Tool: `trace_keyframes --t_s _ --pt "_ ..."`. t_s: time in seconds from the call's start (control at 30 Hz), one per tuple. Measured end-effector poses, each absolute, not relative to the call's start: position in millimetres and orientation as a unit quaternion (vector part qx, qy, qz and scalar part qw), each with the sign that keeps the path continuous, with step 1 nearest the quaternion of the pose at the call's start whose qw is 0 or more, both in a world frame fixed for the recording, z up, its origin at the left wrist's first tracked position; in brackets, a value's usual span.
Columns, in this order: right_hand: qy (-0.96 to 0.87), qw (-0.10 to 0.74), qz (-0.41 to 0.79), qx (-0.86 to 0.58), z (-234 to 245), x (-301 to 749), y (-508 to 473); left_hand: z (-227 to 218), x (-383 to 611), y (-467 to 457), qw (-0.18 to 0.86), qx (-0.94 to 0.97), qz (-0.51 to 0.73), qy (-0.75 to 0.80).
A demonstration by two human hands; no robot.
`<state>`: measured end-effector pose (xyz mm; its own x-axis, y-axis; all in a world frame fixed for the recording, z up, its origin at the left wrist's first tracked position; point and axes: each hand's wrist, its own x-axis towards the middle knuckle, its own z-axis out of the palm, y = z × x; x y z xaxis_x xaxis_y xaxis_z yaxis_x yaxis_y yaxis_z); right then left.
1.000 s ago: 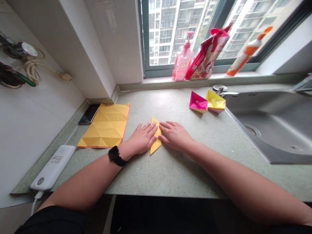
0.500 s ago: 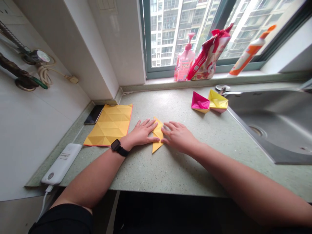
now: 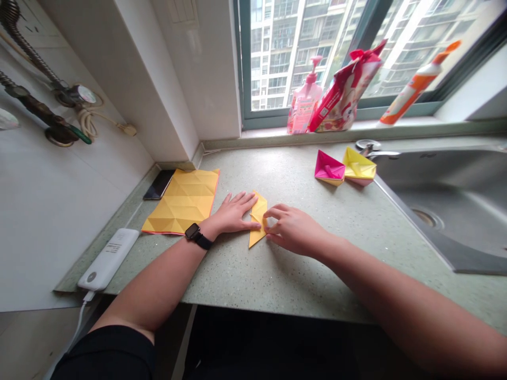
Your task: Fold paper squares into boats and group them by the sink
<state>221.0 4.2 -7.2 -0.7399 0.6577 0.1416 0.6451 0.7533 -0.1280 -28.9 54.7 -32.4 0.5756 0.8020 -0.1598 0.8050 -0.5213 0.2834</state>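
We're in a home kitchen here, and a high-rise flat by the look of it! There's the giveaway: a stainless steel sink (image 3: 447, 182) set right into a speckled green stone desk (image 3: 285, 285), with the tap base (image 3: 366, 145) at its back edge. Along the windowsill (image 3: 340, 127) stands a pink pump bottle of hand soap (image 3: 304, 111), and beside it a red-and-white foil pouch (image 3: 344, 97). White tiles (image 3: 59, 200) line the wall, a flexible metal hose (image 3: 27, 47) runs down them, and through the window, apartment towers (image 3: 301, 53) fill the view!
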Motion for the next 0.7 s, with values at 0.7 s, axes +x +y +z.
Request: trace_keyframes --t_s 0.7 --pt "-0.875 0.142 0.039 -0.461 -30 231 32 -36 -30 52 0.155 0.879 0.024 0.450"
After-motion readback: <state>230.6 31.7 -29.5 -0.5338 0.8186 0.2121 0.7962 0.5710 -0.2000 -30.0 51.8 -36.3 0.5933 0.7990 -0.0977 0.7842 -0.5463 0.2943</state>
